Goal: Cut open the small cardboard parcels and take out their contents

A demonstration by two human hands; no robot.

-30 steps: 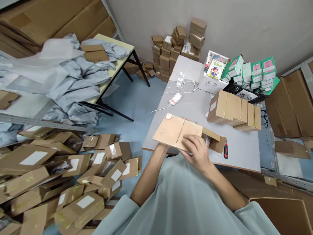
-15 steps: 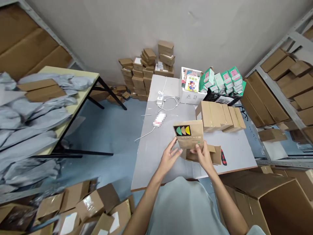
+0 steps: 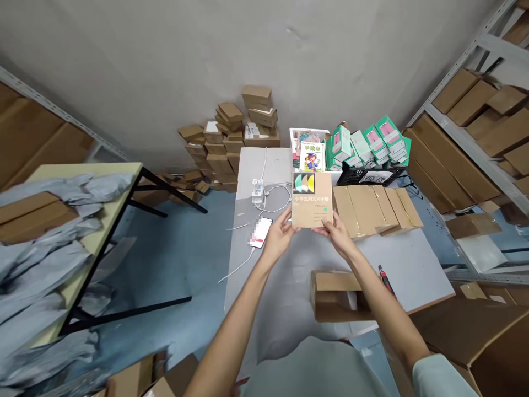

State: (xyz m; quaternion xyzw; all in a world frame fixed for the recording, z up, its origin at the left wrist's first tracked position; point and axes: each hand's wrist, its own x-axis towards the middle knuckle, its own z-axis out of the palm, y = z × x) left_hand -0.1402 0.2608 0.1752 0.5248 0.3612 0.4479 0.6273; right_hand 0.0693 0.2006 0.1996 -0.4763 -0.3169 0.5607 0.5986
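Observation:
A tan book with a black panel of green, tan and yellow shapes is held up over the table, its cover facing me. My left hand grips its lower left corner. On the lower right edge, my right hand has its thumb on the cover and fingers behind. Below the right forearm lies an open cardboard box. A red and black cutter rests right of that forearm. The phone lies left of my left hand, a white cable at its lower end.
Behind the book stand a white bin of books and a black crate of green boxes. Closed cartons sit at the right. A power strip is at the left. Grey parcels cover another table; shelves stand right.
Both hands have raised the book away from the open box, towards the white bin, and its cover now faces me squarely. The view has shifted, and the open box shows more fully.

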